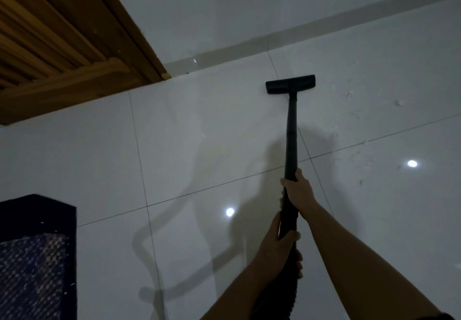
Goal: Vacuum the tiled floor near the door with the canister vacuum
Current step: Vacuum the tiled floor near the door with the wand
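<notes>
Two hands are wrapped round the black vacuum wand point(290, 130). The right hand point(298, 188) sits higher, its fingers curled tight about the tube. The left hand point(277, 243) grips just below it, where the tube seems to meet the ribbed hose point(292, 285), though the dim light makes that joint hard to read. The hose drops out of view between the forearms.

From the grip the wand runs straight away from the person to the wide floor head point(290, 84), which lies flat on the white tiled floor point(199, 145). The head is near the grey skirting point(274, 39) at the foot of the wall point(224, 0) but not touching it. It is off to the right of the bottom corner of the wooden door point(50, 45).

Small pale specks of debris point(399, 102) are scattered on the tiles to the right of the head and wand. A curved shadow point(174, 222) of the hose falls across the tiles to the left of the hands. Two bright light reflections point(230, 212) shine on the glossy floor, one on each side of the arms. A dark patterned rug point(32, 257) lies at the lower left, well apart from the wand.
</notes>
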A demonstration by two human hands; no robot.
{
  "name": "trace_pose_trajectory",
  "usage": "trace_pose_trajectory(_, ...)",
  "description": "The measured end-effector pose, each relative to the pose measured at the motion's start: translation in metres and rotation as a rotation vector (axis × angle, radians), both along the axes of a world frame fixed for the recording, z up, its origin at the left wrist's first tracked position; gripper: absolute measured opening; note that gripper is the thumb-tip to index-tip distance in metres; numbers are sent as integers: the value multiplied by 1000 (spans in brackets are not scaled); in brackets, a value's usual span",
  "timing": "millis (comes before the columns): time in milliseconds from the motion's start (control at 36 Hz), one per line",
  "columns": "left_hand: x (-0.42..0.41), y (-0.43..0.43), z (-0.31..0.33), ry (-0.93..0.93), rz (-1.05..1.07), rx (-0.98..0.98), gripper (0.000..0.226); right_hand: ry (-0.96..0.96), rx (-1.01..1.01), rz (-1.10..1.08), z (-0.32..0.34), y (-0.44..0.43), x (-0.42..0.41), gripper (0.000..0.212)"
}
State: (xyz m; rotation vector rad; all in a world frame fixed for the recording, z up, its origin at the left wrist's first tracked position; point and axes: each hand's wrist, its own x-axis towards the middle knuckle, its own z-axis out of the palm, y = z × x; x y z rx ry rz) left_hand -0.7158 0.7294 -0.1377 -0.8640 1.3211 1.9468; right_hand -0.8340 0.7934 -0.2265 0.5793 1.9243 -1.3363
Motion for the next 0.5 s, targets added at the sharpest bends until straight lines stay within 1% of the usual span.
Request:
trace_pose_trajectory(56, -6, -1, -3, 1, 6, 3, 60, 0, -10, 2, -5, -1, -8, 41)
trace_pose_trajectory(139, -15, -4, -10, 6, 11, 10, 59, -8, 6, 15, -13, -2, -20, 43)
trace_pose_trajectory(222, -24, -5, -17, 10, 18, 8, 58, -11, 22, 28, -21, -3, -30, 54)
trace_pose_trajectory(250, -26, -6, -20, 9, 21, 7, 57, -9, 17, 32, -23, -3, -33, 54)
trace_pose_trajectory(333, -33, -6, -29, -2, 31, 4, 58, -7, -14, 44, -29, -4, -42, 38)
trace_pose_trajectory(472, -45, -10, -41, -1, 44, -8, 57, -23, -43, 48, -38, -8, -58, 41)
trace_pose_trajectory(500, -48, -11, -43, 2, 47, -7, 56, -24, -41, 47, -39, -9, -61, 46)
